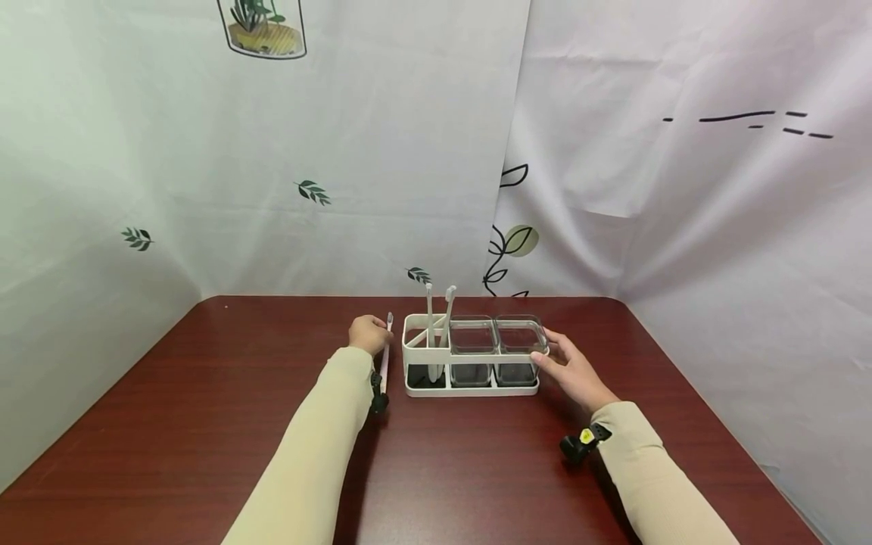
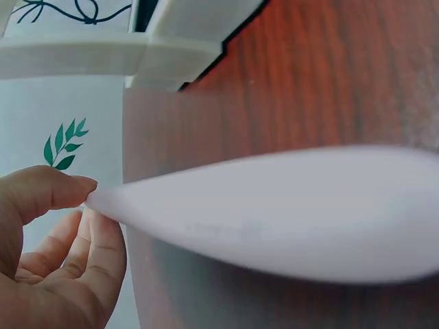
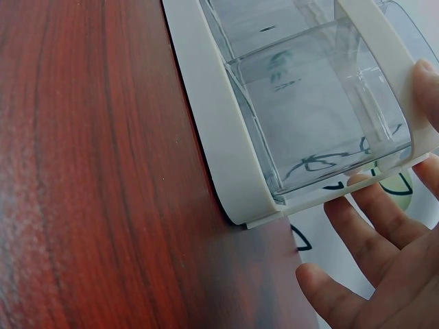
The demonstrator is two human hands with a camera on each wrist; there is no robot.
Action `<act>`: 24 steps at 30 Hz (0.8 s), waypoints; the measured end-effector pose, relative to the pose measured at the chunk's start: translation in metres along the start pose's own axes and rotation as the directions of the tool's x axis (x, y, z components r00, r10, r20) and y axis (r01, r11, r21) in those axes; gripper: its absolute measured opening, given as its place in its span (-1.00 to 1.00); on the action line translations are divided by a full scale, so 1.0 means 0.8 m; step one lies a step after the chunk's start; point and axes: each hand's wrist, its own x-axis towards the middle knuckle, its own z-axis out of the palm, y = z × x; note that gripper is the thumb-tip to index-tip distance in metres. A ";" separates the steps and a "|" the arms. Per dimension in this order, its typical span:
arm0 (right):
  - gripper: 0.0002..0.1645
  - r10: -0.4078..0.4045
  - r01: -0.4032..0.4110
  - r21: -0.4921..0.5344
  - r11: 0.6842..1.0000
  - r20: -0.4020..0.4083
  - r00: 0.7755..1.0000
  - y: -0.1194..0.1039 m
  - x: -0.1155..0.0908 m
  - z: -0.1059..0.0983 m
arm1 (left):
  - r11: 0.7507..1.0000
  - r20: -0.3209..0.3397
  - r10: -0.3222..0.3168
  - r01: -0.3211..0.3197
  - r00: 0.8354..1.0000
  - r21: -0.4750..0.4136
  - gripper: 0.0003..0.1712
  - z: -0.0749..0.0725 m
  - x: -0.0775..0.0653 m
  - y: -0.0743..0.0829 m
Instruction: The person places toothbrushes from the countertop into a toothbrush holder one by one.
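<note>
My left hand (image 1: 369, 335) pinches a white toothbrush (image 1: 384, 371) near its bristle end, between thumb and fingertips. In the left wrist view its pale handle (image 2: 274, 216) stretches large and blurred toward the camera. Just right of it stands a white toothbrush holder (image 1: 470, 392). Two more toothbrushes (image 1: 431, 322) lean upright in its left compartment, beside a diagonal divider. Two clear cups (image 1: 471, 373) fill the other compartments. My right hand (image 1: 568, 371) grips the holder's right end, thumb on the upper rail (image 3: 384, 68) and fingertips along the side.
The holder rests on a dark red wooden table (image 1: 463, 462), toward its far edge. Behind and beside the table hangs a pale cloth (image 1: 381, 136) with leaf prints. Small dark cameras are strapped to both wrists, low over the tabletop.
</note>
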 end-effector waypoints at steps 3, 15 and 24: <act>-0.24 0.001 -0.001 0.006 1.000 -0.001 1.000 -0.001 -0.001 0.000 | 1.000 -0.002 0.002 -0.002 1.000 0.003 -0.81 -0.005 -0.003 0.000; -0.23 -0.011 0.011 0.006 1.000 0.005 1.000 -0.004 -0.002 0.001 | 0.999 -0.026 -0.021 0.019 0.999 -0.051 -0.83 -0.023 -0.002 0.006; -0.25 -0.022 0.022 -0.003 1.000 -0.005 1.000 -0.002 -0.002 0.001 | 0.975 -0.021 -0.023 0.017 1.000 -0.223 -0.81 -0.030 0.002 0.012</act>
